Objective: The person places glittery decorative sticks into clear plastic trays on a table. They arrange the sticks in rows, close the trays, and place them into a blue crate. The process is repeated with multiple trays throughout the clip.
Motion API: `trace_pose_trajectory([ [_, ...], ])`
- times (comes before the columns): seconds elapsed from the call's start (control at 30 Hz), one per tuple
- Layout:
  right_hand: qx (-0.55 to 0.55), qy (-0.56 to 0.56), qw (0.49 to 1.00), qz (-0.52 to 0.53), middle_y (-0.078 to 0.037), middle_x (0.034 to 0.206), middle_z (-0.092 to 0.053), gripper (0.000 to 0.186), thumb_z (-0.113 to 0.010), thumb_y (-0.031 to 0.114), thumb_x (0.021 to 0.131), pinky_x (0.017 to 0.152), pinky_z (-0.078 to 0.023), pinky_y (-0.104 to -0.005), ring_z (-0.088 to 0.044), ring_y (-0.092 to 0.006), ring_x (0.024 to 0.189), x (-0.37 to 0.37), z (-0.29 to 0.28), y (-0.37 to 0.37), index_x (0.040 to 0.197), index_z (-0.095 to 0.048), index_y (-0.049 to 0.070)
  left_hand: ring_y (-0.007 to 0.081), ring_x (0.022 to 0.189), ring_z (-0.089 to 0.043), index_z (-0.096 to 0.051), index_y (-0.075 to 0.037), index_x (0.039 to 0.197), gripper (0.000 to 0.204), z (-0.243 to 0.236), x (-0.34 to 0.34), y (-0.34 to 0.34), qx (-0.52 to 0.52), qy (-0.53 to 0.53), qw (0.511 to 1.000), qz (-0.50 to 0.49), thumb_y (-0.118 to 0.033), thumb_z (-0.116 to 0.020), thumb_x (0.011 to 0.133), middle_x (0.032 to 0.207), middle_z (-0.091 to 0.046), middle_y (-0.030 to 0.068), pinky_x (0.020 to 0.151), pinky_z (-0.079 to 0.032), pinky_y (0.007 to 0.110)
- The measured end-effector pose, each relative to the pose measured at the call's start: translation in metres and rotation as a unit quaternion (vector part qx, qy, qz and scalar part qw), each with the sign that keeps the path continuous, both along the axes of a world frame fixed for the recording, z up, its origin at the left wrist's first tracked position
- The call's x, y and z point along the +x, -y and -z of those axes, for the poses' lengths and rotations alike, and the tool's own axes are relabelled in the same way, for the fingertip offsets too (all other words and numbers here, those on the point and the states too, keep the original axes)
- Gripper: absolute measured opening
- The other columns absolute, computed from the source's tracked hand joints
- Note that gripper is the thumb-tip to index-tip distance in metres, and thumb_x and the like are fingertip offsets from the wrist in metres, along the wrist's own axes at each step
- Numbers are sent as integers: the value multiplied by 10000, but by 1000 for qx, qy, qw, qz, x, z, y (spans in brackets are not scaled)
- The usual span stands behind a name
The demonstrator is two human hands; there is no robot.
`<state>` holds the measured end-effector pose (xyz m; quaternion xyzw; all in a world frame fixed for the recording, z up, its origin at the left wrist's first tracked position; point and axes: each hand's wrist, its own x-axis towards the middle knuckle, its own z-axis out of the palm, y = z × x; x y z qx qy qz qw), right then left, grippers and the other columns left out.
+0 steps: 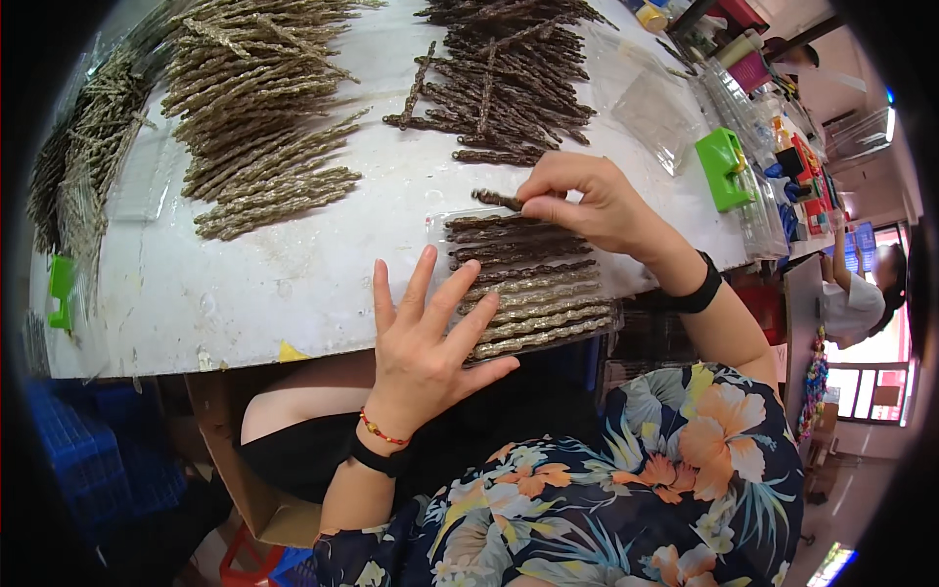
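A short dark brown twisted stick (496, 200) is pinched between the thumb and fingers of my right hand (599, 201). It hovers at the far side of a shallow clear plastic tray (436, 233) near the table's front edge. Inside the tray, twisted sticks lie side by side in rows: dark ones (518, 235) at the far side, paler golden-brown ones (548, 305) nearer me. My left hand (423, 342) has its fingers spread, with the fingertips over the left ends of the rows. Whether they press on the sticks I cannot tell.
Beyond the tray lies a loose pile of dark sticks (514, 83); a golden-brown pile (259, 108) is left of it. More sticks (93, 157) fill the far left. A green tape dispenser (722, 168) stands right, beside clear plastic packaging (655, 112). Another person (849, 308) is at right.
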<state>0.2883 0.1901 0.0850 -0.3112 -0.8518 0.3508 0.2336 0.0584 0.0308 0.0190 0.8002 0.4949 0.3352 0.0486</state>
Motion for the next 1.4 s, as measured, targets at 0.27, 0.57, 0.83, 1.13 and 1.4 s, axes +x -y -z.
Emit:
trace_pose_trajectory([
  [0.27,207,54,976,-53,-78,875,-639,140,-786,66,809,719,-525,-392,-641,-288,827,-10,16,13,909,-690,80,404,1436,-447,-768,-149,1135,573,2,1,0,-2,3,1000,5,-609,-760,794,1410,-617,86,1217,-140,682],
  [0.57,270,37,962,-6,-53,882,-630,148,-793,78,798,758,-499,-396,-620,-283,850,-11,22,24,922,-711,79,407,1429,-453,-772,-145,1124,567,2,2,-1,7,4,1000,0,-600,-770,785,1403,-619,91,1218,-139,683],
  [0.83,304,36,952,1,-54,901,-649,130,-777,80,838,789,-507,-391,-630,-276,878,-15,29,24,966,-752,79,400,1438,-444,-764,-146,1149,560,2,3,1,16,-2,1000,2,-565,-789,777,1403,-620,93,1224,-141,666],
  [1.13,265,-3,943,203,-115,1000,-714,113,-735,110,879,835,-535,-423,-680,-323,939,48,25,-19,988,-740,82,401,1440,-441,-748,-131,1170,551,-2,2,2,13,-13,1000,0,-462,-840,739,1399,-620,99,1230,-140,661],
  [1.4,359,272,823,345,-108,1098,-691,151,-718,129,864,941,-485,-460,-641,-322,1091,186,41,-56,1006,-683,91,407,1444,-429,-738,-122,1185,544,-7,8,1,9,-23,1000,4,-438,-828,751,1412,-607,105,1235,-134,660],
])
